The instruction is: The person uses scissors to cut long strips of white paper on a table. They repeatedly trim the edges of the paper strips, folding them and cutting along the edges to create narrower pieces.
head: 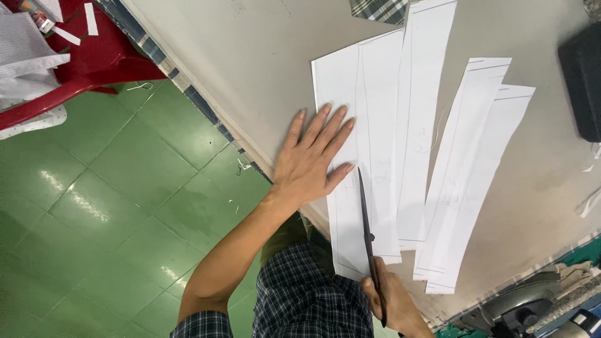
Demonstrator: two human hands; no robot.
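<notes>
Scissors (366,216) lengthwise, tips away

From my feed I see 3 long white paper strips (463,175) lying cut on the grey table (250,69), just beside the sheet under work. A red plastic chair (94,62) stands on the green tiled floor (100,206), with white fabric (25,56) piled on it. A black case (582,81) sits at the table's far edge, and plaid cloth (379,9) shows at the top.

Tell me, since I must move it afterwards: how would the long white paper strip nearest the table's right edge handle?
The long white paper strip looks thin and flat, so probably floppy and light. On the smooth grey table it would likely slide easily.
</notes>
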